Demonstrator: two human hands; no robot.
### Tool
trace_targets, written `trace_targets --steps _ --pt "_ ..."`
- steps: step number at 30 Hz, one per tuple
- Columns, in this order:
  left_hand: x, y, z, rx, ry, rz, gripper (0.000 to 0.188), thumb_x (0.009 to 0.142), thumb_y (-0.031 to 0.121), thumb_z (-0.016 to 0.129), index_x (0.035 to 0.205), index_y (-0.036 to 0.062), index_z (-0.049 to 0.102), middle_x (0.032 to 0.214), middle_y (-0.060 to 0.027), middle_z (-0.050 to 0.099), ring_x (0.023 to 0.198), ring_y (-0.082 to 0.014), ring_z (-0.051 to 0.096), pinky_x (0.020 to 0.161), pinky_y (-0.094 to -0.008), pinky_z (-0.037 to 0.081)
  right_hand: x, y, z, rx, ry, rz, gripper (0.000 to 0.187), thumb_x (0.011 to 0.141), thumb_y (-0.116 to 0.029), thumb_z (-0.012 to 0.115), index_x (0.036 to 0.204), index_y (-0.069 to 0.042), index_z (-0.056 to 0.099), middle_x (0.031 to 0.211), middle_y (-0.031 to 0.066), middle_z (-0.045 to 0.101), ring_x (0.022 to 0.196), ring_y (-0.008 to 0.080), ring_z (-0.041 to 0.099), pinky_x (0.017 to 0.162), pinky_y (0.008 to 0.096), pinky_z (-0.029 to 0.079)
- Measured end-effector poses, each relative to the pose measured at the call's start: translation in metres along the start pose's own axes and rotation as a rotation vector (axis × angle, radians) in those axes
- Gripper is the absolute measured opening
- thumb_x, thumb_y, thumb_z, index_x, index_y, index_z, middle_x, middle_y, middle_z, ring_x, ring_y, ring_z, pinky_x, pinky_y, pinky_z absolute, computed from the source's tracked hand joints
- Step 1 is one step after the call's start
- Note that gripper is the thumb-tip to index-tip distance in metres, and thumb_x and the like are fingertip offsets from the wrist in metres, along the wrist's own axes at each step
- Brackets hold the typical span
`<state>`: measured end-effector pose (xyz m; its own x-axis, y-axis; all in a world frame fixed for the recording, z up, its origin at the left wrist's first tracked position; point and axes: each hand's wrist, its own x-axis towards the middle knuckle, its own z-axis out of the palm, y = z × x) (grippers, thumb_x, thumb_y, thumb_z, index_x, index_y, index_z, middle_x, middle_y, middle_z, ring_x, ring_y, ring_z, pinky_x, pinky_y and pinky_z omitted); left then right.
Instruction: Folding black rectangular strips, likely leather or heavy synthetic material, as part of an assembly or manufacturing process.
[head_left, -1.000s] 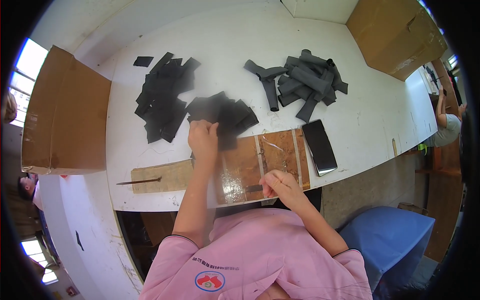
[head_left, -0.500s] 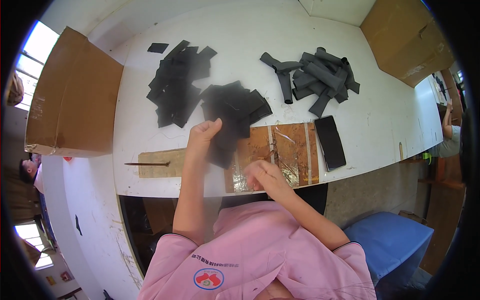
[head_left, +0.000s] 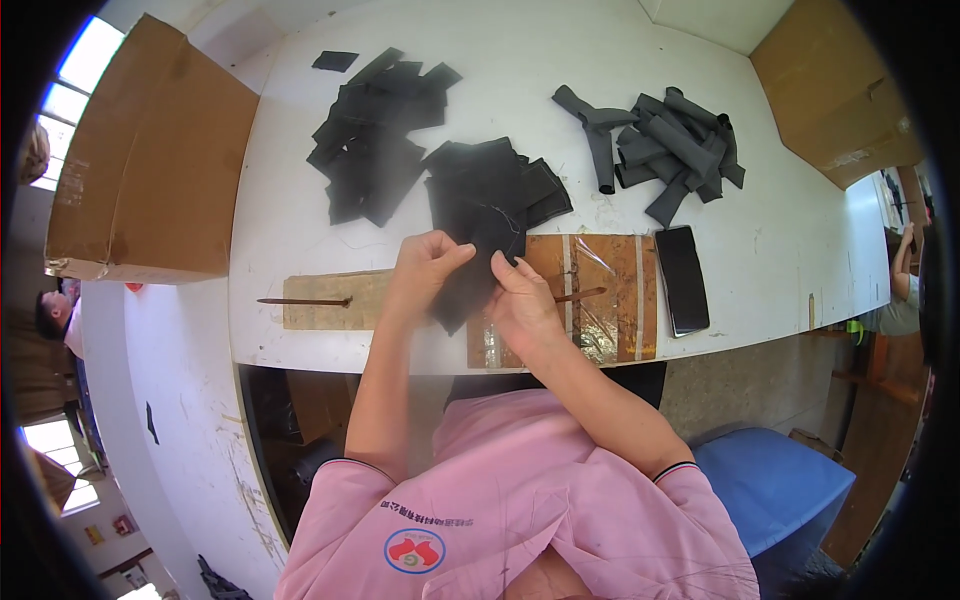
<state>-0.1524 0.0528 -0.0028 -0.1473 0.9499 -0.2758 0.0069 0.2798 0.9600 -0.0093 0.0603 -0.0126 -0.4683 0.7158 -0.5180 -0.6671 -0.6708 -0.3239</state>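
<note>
Between my hands hangs a black fabric piece [head_left: 462,285], over the near edge of a pile of flat black fabric pieces [head_left: 478,185]. My left hand [head_left: 428,268] pinches its left side between thumb and fingers. On the other side my right hand [head_left: 525,305] is closed at the piece's right edge, thumb up; some of its fingers are hidden. Just below lies a board [head_left: 625,300] of brown cardboard with strips of clear tape, and a rusty pointed rod [head_left: 582,294] on it. A second rod [head_left: 305,301] rests on a tan strip [head_left: 365,287] left of my left forearm.
Further back are another pile of flat black pieces [head_left: 375,130], a single piece [head_left: 335,61] and a heap of rolled dark fabric tubes [head_left: 680,145]. A black phone [head_left: 682,280] lies right of the board. Cardboard boxes [head_left: 150,160] flank the table; a blue-covered stool [head_left: 770,485] stands lower right.
My right hand has come up from the board to the fabric piece beside my left hand. My left hand still holds the piece. The whole view has shifted slightly.
</note>
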Motion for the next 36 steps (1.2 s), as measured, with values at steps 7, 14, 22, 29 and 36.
trace_targets --steps 7,14,22,29,36 --pt "-0.028 0.015 0.002 0.258 0.487 0.294 0.013 0.071 0.006 0.061 0.082 -0.0006 0.057 0.067 -0.0039 0.056 0.056 -0.0080 0.052 0.050 -0.0223 0.041 0.016 -0.001 -0.006 0.025 0.131 -0.066 0.025 0.080 -0.011 0.058 0.101 -0.004 0.047 0.094 0.0041 0.056 0.084 0.0144 0.055 0.072 0.0284 0.047" --pt "-0.043 0.000 0.013 -0.121 0.237 -0.103 0.019 0.071 0.008 0.063 0.087 -0.0010 0.058 0.070 -0.0031 0.058 0.059 -0.0077 0.053 0.052 -0.0208 0.042 0.016 -0.005 -0.001 0.039 0.067 -0.070 0.022 0.080 -0.010 0.058 0.099 -0.004 0.049 0.093 0.0045 0.056 0.084 0.0142 0.055 0.073 0.0278 0.046" --pt "-0.040 -0.006 0.013 -0.305 0.218 -0.116 0.019 0.071 0.013 0.064 0.085 0.0018 0.059 0.070 -0.0030 0.059 0.054 -0.0073 0.051 0.047 -0.0185 0.036 0.018 -0.005 -0.002 0.038 0.053 -0.063 0.021 0.080 -0.009 0.058 0.098 -0.003 0.049 0.093 0.0048 0.056 0.084 0.0149 0.055 0.075 0.0288 0.046" --pt "-0.045 -0.008 0.014 -0.329 0.241 -0.106 0.019 0.070 0.009 0.062 0.087 0.0015 0.057 0.071 -0.0024 0.059 0.054 -0.0082 0.051 0.048 -0.0194 0.037 0.017 -0.003 0.000 0.036 0.034 -0.076 0.022 0.080 -0.011 0.057 0.099 -0.002 0.049 0.093 0.0053 0.056 0.084 0.0153 0.055 0.075 0.0296 0.046" --pt "-0.043 -0.013 0.014 -0.269 0.363 -0.031 0.013 0.071 0.005 0.060 0.083 -0.0004 0.058 0.068 -0.0018 0.057 0.055 -0.0067 0.051 0.051 -0.0192 0.040 0.016 -0.004 0.001 -0.186 0.059 -0.061 0.017 0.079 -0.014 0.059 0.089 -0.003 0.053 0.087 0.0069 0.058 0.075 0.0170 0.058 0.064 0.0293 0.048"
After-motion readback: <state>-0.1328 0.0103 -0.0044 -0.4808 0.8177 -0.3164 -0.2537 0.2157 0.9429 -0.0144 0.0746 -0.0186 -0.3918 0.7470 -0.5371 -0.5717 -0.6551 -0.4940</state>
